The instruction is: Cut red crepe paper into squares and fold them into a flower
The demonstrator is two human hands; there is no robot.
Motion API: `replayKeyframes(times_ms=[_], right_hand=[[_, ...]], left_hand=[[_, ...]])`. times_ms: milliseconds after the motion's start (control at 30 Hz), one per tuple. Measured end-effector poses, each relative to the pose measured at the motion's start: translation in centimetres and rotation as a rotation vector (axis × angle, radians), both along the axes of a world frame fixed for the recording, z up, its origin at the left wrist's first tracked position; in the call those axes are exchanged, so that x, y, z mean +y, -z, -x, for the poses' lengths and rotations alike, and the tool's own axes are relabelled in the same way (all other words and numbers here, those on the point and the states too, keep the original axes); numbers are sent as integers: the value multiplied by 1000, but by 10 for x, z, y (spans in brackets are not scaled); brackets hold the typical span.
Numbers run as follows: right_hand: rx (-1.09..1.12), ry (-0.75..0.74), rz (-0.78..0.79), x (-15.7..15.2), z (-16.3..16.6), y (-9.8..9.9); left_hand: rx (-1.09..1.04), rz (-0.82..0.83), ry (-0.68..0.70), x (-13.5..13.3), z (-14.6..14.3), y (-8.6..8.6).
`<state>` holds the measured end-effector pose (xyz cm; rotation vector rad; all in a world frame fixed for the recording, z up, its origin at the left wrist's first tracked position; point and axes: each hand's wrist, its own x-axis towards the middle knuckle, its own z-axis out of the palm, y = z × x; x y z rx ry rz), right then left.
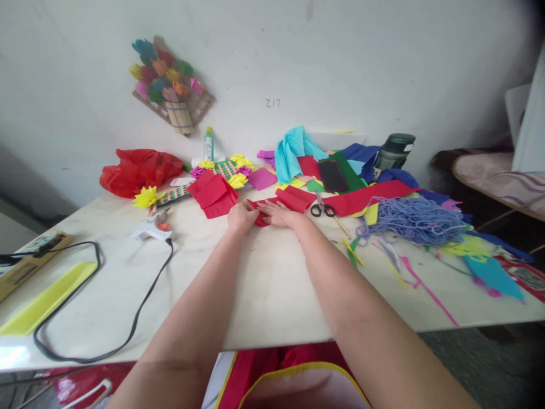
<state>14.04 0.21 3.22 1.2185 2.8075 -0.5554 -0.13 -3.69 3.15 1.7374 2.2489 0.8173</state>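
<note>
Apparently, the step in hand is pressing and folding a small red sheet, which lies on the table under and between the two hands; paper or thin cloth, I cannot tell which. The left hand is half closed, its fingers bent in at the near left edge of the sheet; it may be pinching it, but the fingertips are too small to be sure. The right hand lies palm down with fingers spread over the sheet, gripping nothing. Just left of the left hand are some red squares, and further left a glue gun. Just beyond the right hand is a folded red piece, with the scissors to its right, untouched. As I judge it, the next move calls for a steady right palm while the left fingers line up the edge
</note>
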Motion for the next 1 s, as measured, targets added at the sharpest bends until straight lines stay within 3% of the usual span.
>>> replayKeyframes(times_ms=[200,367,567,1000], right_hand=[[28,26,-4,2,1,3],[26,3,-16,3,1,5],[-5,21,-34,6,4,7],[-5,61,-25,1,3,3]], left_hand=[[21,-136,81,5,1,8],[9,-83,149,7,5,9],[147,-120,208,5,4,11],[320,186,293,-2,-2,10]])
